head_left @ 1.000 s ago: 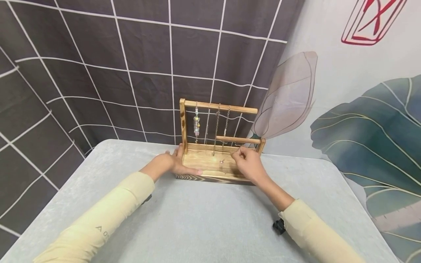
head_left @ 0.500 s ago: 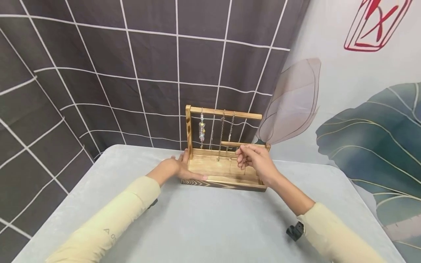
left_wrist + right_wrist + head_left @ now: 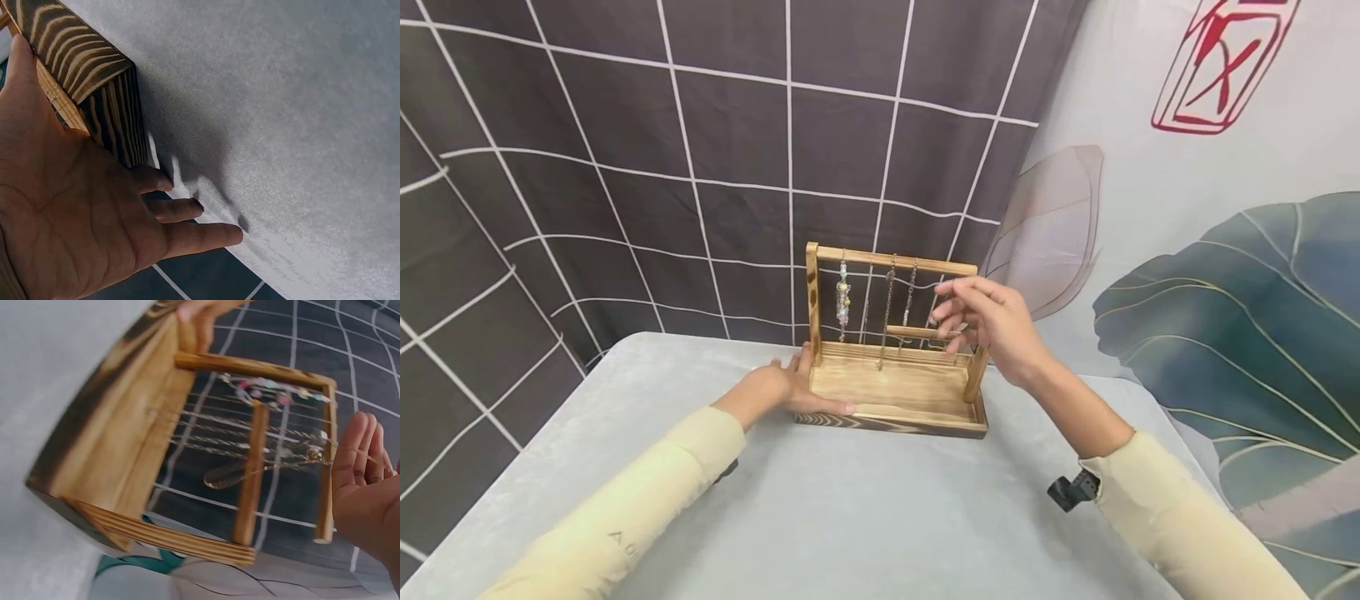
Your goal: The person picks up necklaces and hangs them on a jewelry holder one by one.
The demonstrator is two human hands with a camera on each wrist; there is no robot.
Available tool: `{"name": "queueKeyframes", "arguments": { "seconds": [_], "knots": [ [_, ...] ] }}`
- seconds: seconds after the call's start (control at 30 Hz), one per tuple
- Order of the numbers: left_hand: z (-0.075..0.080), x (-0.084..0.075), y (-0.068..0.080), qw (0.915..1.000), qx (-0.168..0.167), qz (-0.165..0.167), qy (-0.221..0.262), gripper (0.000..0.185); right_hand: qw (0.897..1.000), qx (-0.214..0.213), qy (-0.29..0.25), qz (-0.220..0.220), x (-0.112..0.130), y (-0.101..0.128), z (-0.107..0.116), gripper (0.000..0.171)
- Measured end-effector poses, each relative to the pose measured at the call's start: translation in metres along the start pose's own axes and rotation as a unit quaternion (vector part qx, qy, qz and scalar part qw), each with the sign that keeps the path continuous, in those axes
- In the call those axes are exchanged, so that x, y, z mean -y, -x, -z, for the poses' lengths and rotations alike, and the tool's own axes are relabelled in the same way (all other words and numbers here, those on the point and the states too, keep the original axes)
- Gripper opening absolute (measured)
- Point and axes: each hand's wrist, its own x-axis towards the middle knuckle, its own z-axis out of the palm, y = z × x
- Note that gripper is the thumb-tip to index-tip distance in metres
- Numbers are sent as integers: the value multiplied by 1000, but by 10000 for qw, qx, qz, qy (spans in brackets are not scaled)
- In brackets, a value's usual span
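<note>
A wooden jewelry stand (image 3: 917,427) with a tray base stands at the table's back. My left hand (image 3: 786,393) rests on its left end, thumb along the front rim; in the left wrist view the other fingers (image 3: 203,239) reach out nearly straight past the corner. Before the upper bar (image 3: 895,261), my right hand (image 3: 1003,329) is raised and pinches a thin rose-gold necklace (image 3: 219,484), whose loop hangs by the lower bar (image 3: 252,487). A beaded bracelet (image 3: 842,296) and several chains (image 3: 889,292) hang from the upper bar.
The stand sits on a grey cloth-covered table (image 3: 850,500). Close behind it hangs a dark curtain (image 3: 730,217) with white grid lines. A pale wall cloth (image 3: 1142,233) with leaf prints is at the right.
My right hand has risen from low over the tray to the upper bar's right end, carrying the necklace up. The left hand has stayed on the stand's left end.
</note>
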Motion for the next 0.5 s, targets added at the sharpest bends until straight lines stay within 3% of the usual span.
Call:
{"name": "queueKeyframes", "arguments": {
  "seconds": [0.2, 0.5],
  "knots": [
    [-1, 2, 0, 9999, -91, -39, 23, 155, 9992, -317, -174, 182, 27, -8, 6, 23],
    [-4, 2, 2, 9998, -192, -28, 89, 157, 9966, -730, 145, 360, 50, -21, 25, 22]
  ]
}}
